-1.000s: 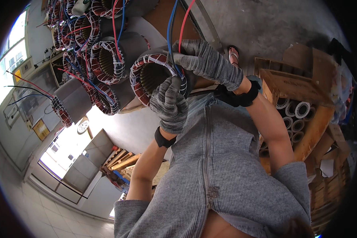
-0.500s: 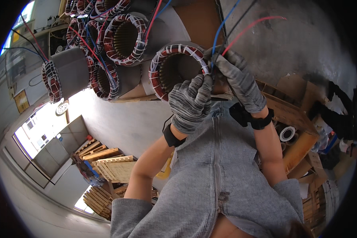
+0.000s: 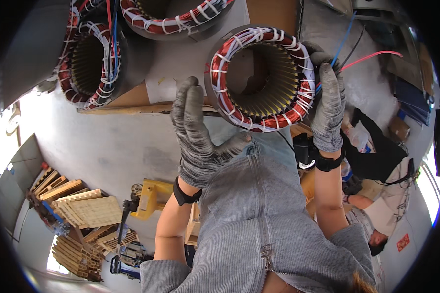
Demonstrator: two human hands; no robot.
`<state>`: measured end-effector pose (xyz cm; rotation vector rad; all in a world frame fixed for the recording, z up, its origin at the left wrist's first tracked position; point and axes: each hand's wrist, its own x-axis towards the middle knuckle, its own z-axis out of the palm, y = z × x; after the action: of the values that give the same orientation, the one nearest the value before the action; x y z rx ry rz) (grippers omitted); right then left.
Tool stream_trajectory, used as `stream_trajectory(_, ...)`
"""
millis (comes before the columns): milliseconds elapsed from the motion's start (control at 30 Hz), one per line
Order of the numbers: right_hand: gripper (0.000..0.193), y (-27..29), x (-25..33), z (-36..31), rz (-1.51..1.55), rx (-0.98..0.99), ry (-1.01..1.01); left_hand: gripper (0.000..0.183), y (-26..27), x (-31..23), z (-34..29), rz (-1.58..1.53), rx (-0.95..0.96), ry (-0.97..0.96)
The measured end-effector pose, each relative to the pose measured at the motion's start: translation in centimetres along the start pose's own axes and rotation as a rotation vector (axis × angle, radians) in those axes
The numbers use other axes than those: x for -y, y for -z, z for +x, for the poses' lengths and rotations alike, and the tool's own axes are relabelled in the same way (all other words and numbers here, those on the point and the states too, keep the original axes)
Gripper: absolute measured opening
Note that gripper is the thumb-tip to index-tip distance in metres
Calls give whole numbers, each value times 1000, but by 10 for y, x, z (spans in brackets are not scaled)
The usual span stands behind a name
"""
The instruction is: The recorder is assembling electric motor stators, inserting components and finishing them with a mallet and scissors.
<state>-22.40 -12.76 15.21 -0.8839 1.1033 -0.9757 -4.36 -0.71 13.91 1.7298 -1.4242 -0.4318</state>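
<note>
A motor stator (image 3: pixel 300 110), a grey metal ring with red copper windings tied down by white lacing, stands on the bench with its round opening facing up. My left hand (image 3: pixel 193 129), in a grey knitted glove, is open to the left of it, fingers stretched and thumb apart, holding nothing. Along the stator's right side lies my gloved right hand (image 3: pixel 330 105), its visible fingers extended against the outside; some fingertips are partly hidden behind the rim. Blue, black and red lead wires (image 3: pixel 371 57) stick out to the upper right beside my right hand.
More wound stators stand at the left, one with a blue and red lead bundle (image 3: pixel 89 63), another at the top (image 3: pixel 176 24). Cardboard (image 3: pixel 146 95) lines the bench edge. Wooden pallets (image 3: pixel 90 210) and a yellow metal frame (image 3: pixel 154 198) are lower left. Another person (image 3: pixel 384 210) is at right.
My left hand has come off the stator's front edge and opened out to the left. My right hand has left the wires' base and lies along the stator's side. The view has shifted closer.
</note>
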Motion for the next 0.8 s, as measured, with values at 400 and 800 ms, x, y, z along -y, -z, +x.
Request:
stream_trajectory(400,42,-27,-3,-8,-131,-464,-50,72,-4,13,-18,-290,57,-15)
stream_trajectory(800,44,-36,-11,-13,-213,-495,77,108,9,21,-7,-352,289,3)
